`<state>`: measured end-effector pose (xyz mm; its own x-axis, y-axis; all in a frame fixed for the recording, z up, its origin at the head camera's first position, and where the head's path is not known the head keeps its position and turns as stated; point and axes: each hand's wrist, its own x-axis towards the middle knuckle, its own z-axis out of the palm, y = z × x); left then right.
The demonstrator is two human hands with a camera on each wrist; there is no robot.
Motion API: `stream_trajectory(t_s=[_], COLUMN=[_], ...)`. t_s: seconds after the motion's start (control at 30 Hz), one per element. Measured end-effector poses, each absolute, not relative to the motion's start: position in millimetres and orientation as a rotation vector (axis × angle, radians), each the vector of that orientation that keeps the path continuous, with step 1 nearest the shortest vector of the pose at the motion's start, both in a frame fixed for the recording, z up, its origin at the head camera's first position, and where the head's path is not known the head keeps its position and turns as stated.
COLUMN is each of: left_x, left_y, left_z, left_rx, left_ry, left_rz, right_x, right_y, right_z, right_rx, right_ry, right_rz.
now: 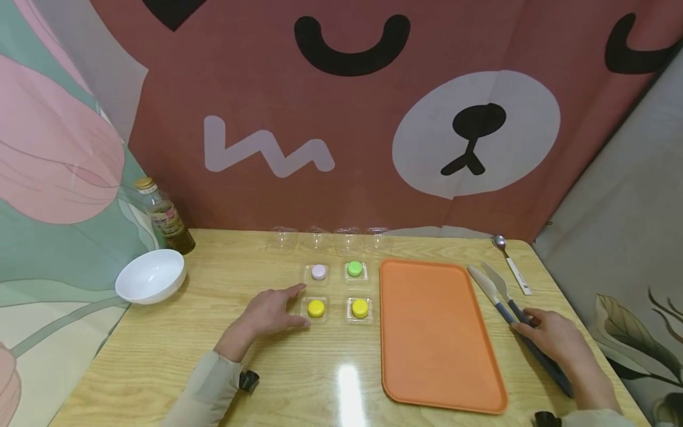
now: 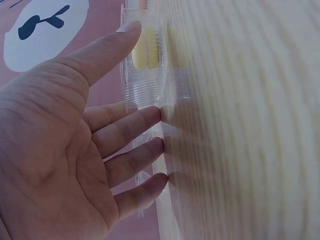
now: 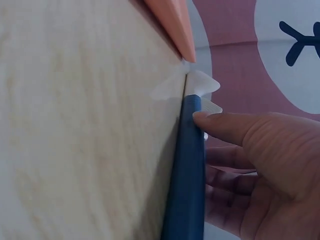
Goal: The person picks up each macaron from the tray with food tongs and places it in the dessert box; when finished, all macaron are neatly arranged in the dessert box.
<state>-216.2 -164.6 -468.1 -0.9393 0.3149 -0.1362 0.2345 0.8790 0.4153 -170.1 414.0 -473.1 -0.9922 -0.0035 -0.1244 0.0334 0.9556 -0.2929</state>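
Observation:
My left hand [image 1: 269, 314] is spread low at the table's left middle, thumb and fingertips beside a clear plastic tray that holds a yellow macaron [image 1: 316, 308]. In the left wrist view its fingertips reach the wood and the thumb overlaps the tray. Another yellow macaron [image 1: 360, 308], a green macaron [image 1: 354, 268] and a pale lilac macaron [image 1: 318, 272] sit in their own trays nearby. At the right, my right hand [image 1: 555, 335] has its thumb on the blue handle of a knife [image 3: 187, 165], with bent fingers behind it. A second knife [image 1: 496, 280] lies alongside, its handle partly hidden by the hand.
An orange tray [image 1: 437, 338] lies between the macarons and the knives. Clear plastic lids [image 1: 349, 240] stand along the back edge. A white bowl [image 1: 151, 277] and a bottle [image 1: 168, 219] are at the left; a spoon [image 1: 511, 264] lies at the far right.

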Motion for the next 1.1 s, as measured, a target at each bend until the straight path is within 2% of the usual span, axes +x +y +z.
stream_trajectory(t_s=[0.23, 0.5, 1.1], left_x=[-217.6, -217.5, -218.4], left_y=[-164.3, -163.0, -163.4], left_z=[-469.7, -467.9, -468.0], left_rx=[0.419, 0.408, 0.402], left_ry=[2.855, 2.841, 2.839], left_rz=[0.579, 0.594, 0.599], right_x=[-179.5, -199.3, -271.3], right_y=[414.1, 387.3, 317.8], right_z=[-456.8, -437.1, -434.5], right_rx=[0.089, 0.025, -0.038], right_ry=[3.037, 3.104, 2.902], right_rz=[-0.48, -0.613, -1.054])
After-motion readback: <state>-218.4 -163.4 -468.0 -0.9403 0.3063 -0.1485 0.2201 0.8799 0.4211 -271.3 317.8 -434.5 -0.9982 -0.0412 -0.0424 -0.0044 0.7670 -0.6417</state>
